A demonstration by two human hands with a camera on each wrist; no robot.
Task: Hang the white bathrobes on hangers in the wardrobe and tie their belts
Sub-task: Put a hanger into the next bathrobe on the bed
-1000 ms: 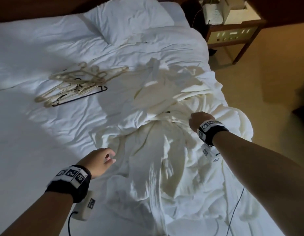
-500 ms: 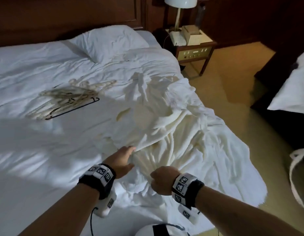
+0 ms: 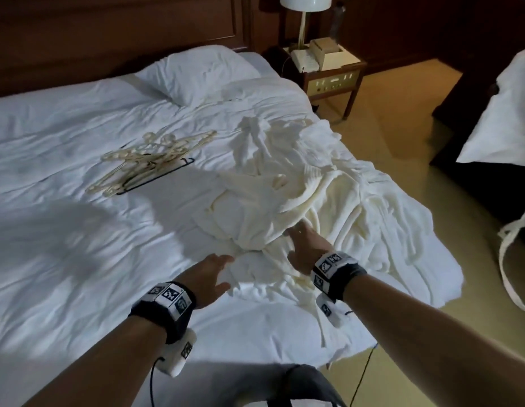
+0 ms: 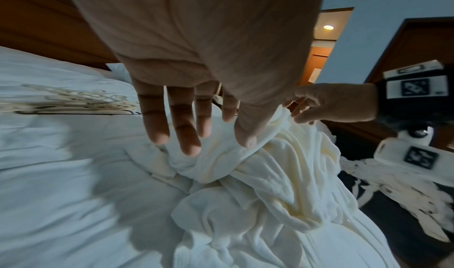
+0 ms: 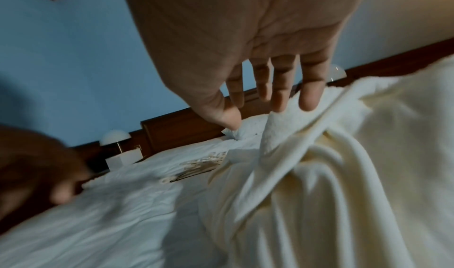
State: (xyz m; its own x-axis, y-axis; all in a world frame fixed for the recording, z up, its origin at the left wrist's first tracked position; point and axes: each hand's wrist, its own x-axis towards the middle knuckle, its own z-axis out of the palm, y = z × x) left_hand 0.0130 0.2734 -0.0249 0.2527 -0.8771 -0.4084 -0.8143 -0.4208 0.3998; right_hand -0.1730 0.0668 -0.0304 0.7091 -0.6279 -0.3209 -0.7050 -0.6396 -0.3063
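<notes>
A heap of cream-white bathrobes (image 3: 329,195) lies crumpled on the right side of the bed (image 3: 64,230), spilling over its edge. Several pale hangers and one black one (image 3: 155,163) lie in a pile on the duvet to the left of it. My left hand (image 3: 211,273) hovers with straight, spread fingers (image 4: 186,148) at the near left edge of the robes (image 4: 270,185). My right hand (image 3: 304,245) reaches flat onto the heap, its straight fingertips (image 5: 307,103) touching a raised fold of robe (image 5: 331,175). Neither hand grips cloth.
A pillow (image 3: 202,71) rests against the dark wooden headboard. A nightstand (image 3: 332,80) with a lamp (image 3: 305,4) and telephone stands at the bed's far right corner. Carpeted floor runs along the right, with another pillow (image 3: 502,113) and a white strap (image 3: 514,259) beyond.
My right hand has let go of the bunched robe it gripped near the bed's edge and moved forward onto the heap, fingers now straight. The left hand has drawn back slightly, still open.
</notes>
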